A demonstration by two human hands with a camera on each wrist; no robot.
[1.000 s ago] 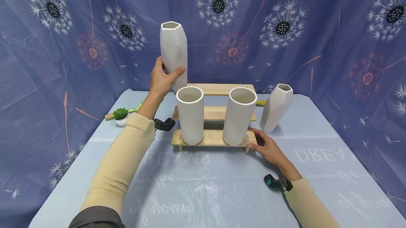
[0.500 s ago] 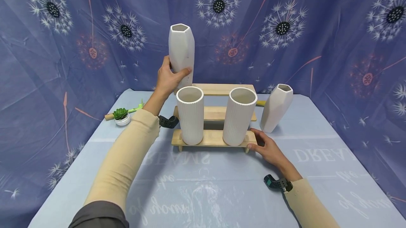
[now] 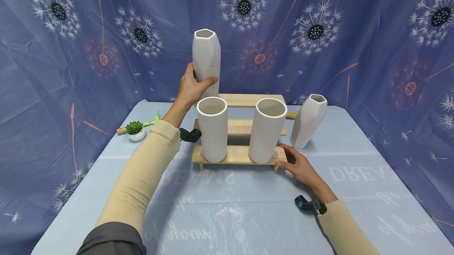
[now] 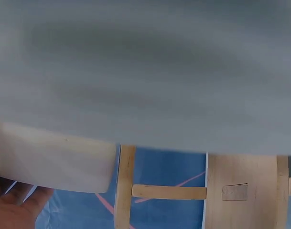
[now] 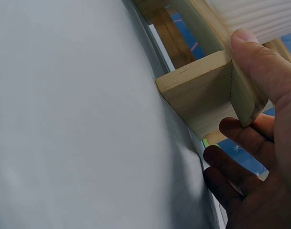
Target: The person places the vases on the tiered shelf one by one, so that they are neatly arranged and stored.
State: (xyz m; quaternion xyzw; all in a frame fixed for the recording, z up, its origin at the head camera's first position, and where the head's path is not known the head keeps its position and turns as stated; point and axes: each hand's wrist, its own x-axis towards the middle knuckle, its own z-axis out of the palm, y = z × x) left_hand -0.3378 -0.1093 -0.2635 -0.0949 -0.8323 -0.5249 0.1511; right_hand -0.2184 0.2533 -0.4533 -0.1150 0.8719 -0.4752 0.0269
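Note:
My left hand [image 3: 193, 87] grips a white faceted vase [image 3: 207, 56] by its lower part, upright at the left end of the top tier of a three-tier wooden stand [image 3: 239, 125]. The left ribbed vase hides its base in the head view. In the left wrist view the faceted vase [image 4: 54, 157] is close to the top board [image 4: 125, 186]; contact I cannot tell. My right hand [image 3: 299, 167] holds the right end of the lowest board [image 5: 250, 90], thumb on top and fingers beneath. Two white ribbed cylindrical vases, left [image 3: 214, 136] and right [image 3: 266, 134], stand on that lowest tier.
Another white faceted vase [image 3: 308, 121] stands on the table [image 3: 227, 215], right of the stand. A small potted succulent [image 3: 135, 129] and a green-headed tool with a wooden handle [image 3: 121, 131] lie at left. Something yellow [image 3: 291, 115] shows behind the right ribbed vase. A patterned curtain hangs behind.
My left hand has moved the faceted vase to the right and slightly down, over the top tier's left end. The right hand and the stand have stayed in place.

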